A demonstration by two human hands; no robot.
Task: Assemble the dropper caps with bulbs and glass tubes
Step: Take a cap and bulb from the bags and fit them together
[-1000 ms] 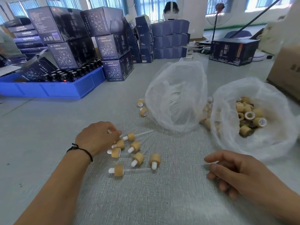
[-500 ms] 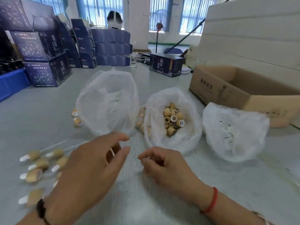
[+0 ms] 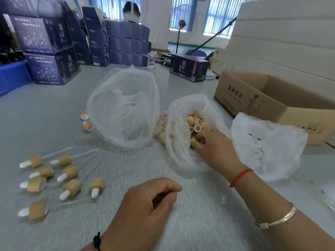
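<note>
Your right hand [image 3: 215, 147] reaches forward into the middle plastic bag [image 3: 178, 151], wrist bent down, with a red string at the wrist and a metal bangle further up the forearm. Its fingers [image 3: 196, 142] are curled down among the loose tan caps [image 3: 196, 124] and touch them; whether they actually pinch one you cannot tell, since the caps and the bag's edge hide the tips.

Your left hand [image 3: 145, 207] rests low in front of you on the bench [image 3: 126, 165], knuckles up, a black band at the wrist. Its fingers are curled in loosely toward the thumb, and nothing shows between them.

The bag of caps has its mouth open toward you. Just left of it stands a taller clear bag [image 3: 125, 109] that holds the glass tubes, and the two bags touch. To the right lies a third bag [image 3: 272, 142] with small white bulbs [image 3: 257, 145] inside, close beside your right forearm. Behind that is an open cardboard box [image 3: 272, 98].

The finished droppers [image 3: 59, 176] lie in a loose cluster on the bench to the left of your left hand, apart from it, with white bulbs pointing left and thin glass tubes trailing right. Two stray caps [image 3: 87, 122] lie by the left side of the tall bag. Bare bench lies between your two hands.
</note>
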